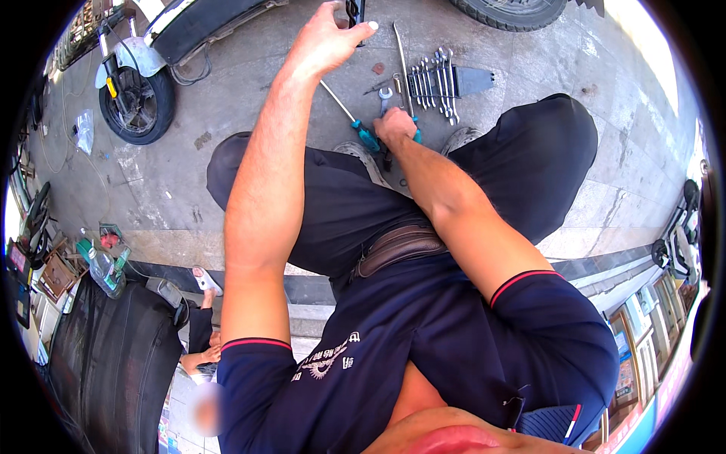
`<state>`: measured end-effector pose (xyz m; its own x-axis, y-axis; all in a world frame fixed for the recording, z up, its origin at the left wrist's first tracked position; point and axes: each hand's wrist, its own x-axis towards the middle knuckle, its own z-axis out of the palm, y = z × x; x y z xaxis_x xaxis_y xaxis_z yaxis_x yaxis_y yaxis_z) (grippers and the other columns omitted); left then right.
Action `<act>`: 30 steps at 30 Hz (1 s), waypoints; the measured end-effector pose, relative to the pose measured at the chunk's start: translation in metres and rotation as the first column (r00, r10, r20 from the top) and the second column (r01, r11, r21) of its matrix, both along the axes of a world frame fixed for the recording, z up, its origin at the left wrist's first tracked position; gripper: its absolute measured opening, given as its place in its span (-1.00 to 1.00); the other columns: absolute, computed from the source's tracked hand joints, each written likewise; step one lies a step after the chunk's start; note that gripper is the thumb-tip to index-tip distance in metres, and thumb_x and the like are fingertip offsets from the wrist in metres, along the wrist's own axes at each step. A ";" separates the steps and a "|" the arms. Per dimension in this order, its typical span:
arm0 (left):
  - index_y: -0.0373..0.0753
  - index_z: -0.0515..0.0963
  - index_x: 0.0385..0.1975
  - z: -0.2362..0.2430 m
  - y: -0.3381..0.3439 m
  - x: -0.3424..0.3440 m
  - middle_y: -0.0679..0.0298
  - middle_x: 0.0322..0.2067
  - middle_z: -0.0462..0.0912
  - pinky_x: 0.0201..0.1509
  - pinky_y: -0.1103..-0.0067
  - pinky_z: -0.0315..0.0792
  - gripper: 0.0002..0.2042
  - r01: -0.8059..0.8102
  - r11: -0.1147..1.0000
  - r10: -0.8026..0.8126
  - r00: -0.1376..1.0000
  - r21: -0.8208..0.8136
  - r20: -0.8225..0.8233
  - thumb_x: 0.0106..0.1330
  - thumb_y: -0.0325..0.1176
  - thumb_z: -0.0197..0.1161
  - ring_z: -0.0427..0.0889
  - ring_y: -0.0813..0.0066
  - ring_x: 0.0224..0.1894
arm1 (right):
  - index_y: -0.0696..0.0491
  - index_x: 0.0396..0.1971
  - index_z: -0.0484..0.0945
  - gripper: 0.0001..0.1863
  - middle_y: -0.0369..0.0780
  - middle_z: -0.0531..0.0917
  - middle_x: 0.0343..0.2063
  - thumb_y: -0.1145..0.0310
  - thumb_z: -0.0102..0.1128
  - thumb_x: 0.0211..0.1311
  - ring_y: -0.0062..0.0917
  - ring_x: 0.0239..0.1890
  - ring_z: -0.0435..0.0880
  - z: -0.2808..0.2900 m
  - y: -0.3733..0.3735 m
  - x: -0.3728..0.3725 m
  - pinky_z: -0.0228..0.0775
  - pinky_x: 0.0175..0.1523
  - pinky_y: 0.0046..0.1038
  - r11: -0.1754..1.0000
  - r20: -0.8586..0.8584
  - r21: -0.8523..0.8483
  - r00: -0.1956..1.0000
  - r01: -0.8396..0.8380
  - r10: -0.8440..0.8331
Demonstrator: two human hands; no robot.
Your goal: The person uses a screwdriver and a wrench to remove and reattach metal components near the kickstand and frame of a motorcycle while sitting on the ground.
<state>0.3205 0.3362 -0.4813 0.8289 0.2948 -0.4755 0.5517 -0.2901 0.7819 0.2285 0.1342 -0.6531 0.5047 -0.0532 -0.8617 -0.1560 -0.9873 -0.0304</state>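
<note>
My left hand (pixel 325 38) reaches far forward, with its thumb and fingers closed around a narrow black part (pixel 355 12) at the picture's top edge. Low between my feet, my right hand (pixel 395 125) is closed on an open-end wrench (pixel 386 95), whose jaw shows just beyond the fingers. Most of its shank is hidden. Beside that hand lies a teal-handled screwdriver (pixel 366 136), its shaft pointing forward and left. A long pry bar (pixel 401 60) with a teal handle, partly covered by my hand, lies on the other side.
A row of combination wrenches (pixel 435 83) lies on a dark grey holder (pixel 475 81). A tyre (pixel 514 10) is at the top, and a scooter's front wheel (pixel 138 106) stands to the left. A black seat (pixel 113 363) and a seated person (pixel 198 356) are at lower left.
</note>
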 end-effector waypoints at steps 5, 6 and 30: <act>-0.40 0.37 0.22 0.025 0.007 0.007 0.08 -0.22 0.73 -0.16 0.45 0.60 -0.40 -0.080 0.988 0.080 0.997 -0.134 0.000 0.21 -0.33 0.40 0.71 0.37 -0.18 | 0.04 -0.13 0.72 -0.65 -0.11 0.72 -0.03 0.18 0.25 0.16 -0.27 0.06 0.70 0.016 0.009 -0.004 0.56 0.13 -0.33 0.997 -0.039 -0.079 0.999 -0.015 0.012; -0.39 0.39 0.21 0.032 0.006 0.008 0.06 -0.20 0.72 -0.15 0.44 0.60 -0.42 -0.069 0.988 0.069 0.998 -0.134 -0.004 0.22 -0.32 0.40 0.71 0.35 -0.17 | 0.04 -0.13 0.72 -0.64 -0.11 0.72 -0.03 0.17 0.26 0.14 -0.27 0.06 0.70 0.009 0.010 -0.006 0.56 0.12 -0.33 0.995 -0.026 -0.100 1.000 0.004 -0.007; -0.38 0.51 0.09 0.055 0.038 -0.013 -0.05 -0.14 0.71 0.01 0.38 0.56 -0.46 -0.060 0.998 0.061 0.993 -0.007 0.099 0.19 -0.17 0.41 0.72 0.19 -0.07 | 0.06 -0.01 0.35 -0.49 0.00 0.66 -0.04 0.24 0.36 0.09 -0.12 0.07 0.65 0.000 0.054 -0.012 0.49 0.16 -0.16 0.849 0.295 -0.186 0.853 0.494 -0.431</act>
